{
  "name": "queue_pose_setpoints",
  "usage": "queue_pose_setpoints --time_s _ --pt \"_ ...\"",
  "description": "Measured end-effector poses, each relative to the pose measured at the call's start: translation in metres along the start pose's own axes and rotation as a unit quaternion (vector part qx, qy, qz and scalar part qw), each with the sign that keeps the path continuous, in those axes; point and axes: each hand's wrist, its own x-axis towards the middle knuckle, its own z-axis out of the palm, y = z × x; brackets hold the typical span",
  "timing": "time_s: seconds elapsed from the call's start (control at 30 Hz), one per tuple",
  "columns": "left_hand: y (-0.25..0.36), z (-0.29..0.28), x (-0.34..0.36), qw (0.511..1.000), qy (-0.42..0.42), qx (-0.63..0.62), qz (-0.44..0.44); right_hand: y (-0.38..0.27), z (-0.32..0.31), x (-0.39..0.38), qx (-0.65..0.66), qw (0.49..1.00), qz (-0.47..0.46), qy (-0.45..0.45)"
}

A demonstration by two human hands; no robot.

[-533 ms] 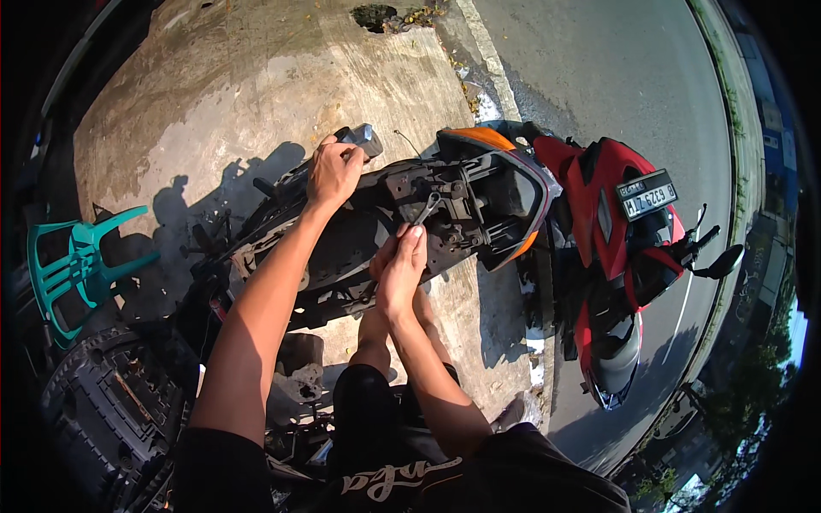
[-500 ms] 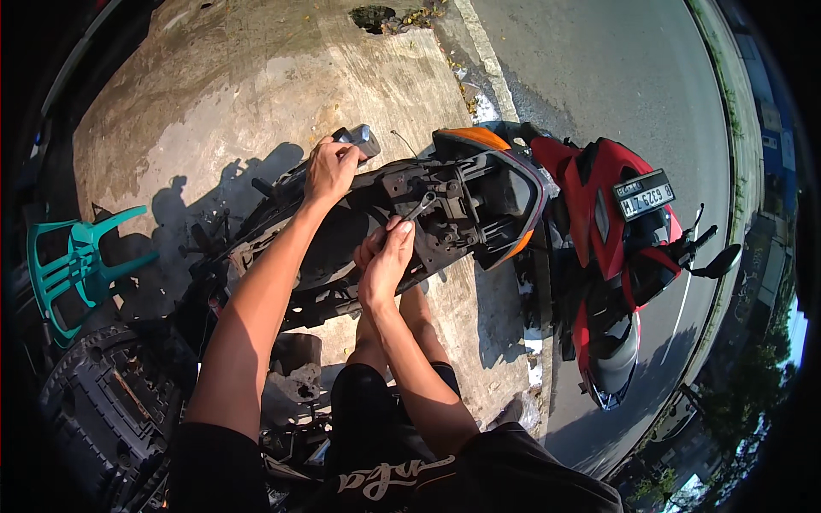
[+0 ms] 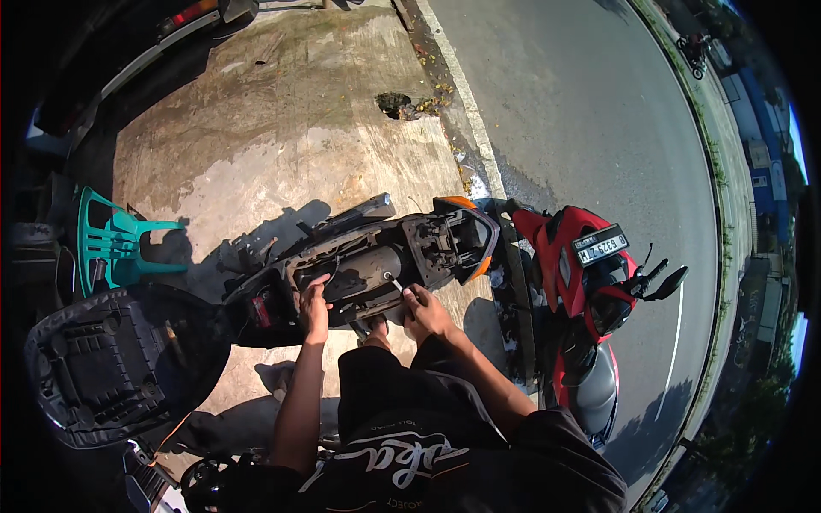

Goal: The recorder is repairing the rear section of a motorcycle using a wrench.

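Observation:
A motorcycle with its bodywork off, its bare rear frame showing, lies across in front of me. My right hand is closed round a ring-ended wrench, whose ring end points away from me over the near side of the frame. I cannot tell whether the ring touches a bolt. My left hand is at the near edge of the frame, left of the wrench, fingers apart and holding nothing that I can see. Between and beyond the hands is a dark rounded part. The orange-edged tail is at the right.
A tipped-up black seat is at the left, below a green plastic chair. A red scooter stands at the right by the road. Beyond the motorcycle is concrete ground with a hole.
My left hand has left the frame's far side and come back to its near edge. My right hand, still with the wrench, has drawn nearer to me. The whole view has shifted.

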Motion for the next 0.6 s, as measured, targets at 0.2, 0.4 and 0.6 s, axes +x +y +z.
queue_pose_setpoints --time_s 0.2,0.4,0.6 --pt "-0.071 0.037 -0.101 0.988 0.074 -0.075 -0.110 0.016 -0.079 -0.051 -0.278 0.950 -0.047 -0.131" --pt "-0.088 0.080 -0.085 0.937 0.118 -0.222 -0.241 -0.004 -0.108 -0.007 -0.386 0.869 -0.173 -0.258" --pt "-0.101 0.136 -0.062 0.881 0.148 -0.387 -0.228 -0.017 -0.163 0.127 -0.413 0.735 -0.266 -0.468"
